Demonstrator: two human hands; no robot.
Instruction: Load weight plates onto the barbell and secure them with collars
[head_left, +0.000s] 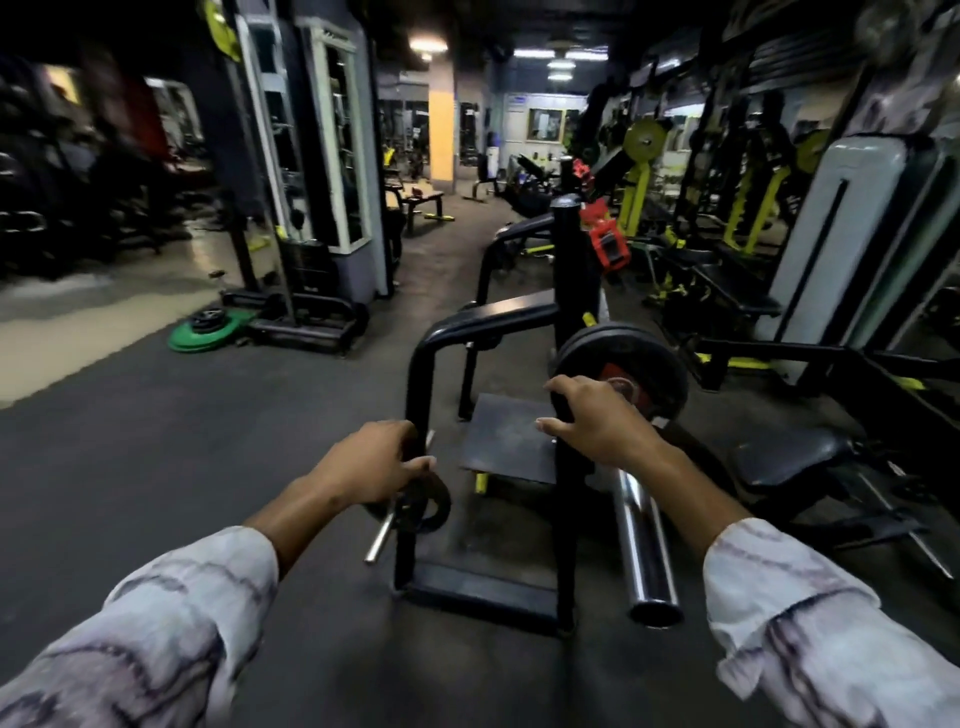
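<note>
The barbell's chrome sleeve (644, 545) points toward me at lower right. Further up it sits a large black weight plate (623, 358) with a red centre. My right hand (597, 423) curls over the top of the black rack upright (565, 525), just in front of that plate. My left hand (371, 462) grips the top edge of a small black weight plate (421, 506). This plate hangs on a thin chrome peg (381, 538) on the rack's left side. I see no collar.
The black bench rack frame (431, 364) and its foot platform (506, 436) stand between my arms. Green and black plates (210, 327) lie on the floor at left, beside a cable machine (306, 218). A padded seat (784, 457) and machines crowd the right.
</note>
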